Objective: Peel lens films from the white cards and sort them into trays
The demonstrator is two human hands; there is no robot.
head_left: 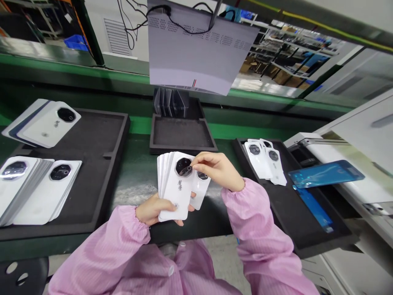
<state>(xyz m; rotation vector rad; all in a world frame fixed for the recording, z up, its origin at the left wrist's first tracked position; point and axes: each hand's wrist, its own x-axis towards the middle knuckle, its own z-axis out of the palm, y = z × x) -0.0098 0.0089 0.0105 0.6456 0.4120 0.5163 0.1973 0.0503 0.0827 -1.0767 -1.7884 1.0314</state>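
My left hand [153,207] grips a fanned stack of white phone back covers [175,190] from below, its thumb lying across the front one. Each visible cover has a dark camera window near its top, and the front one bears small dark lettering. With thumb and forefinger together, my right hand [219,168] pinches at the upper right edge of the stack, beside the camera window [183,167]. A further cover [200,192] sticks out to the right, behind the front one. Whether the right fingertips hold one cover or several is hidden.
More white covers lie in a black foam tray [101,164] at left. In the middle stands a black tray [184,149] with dark thin panels [170,102] upright. At right, another tray [294,217] bears white covers [260,162] and blue-filmed panels [325,174]. A monitor [196,53] hangs above.
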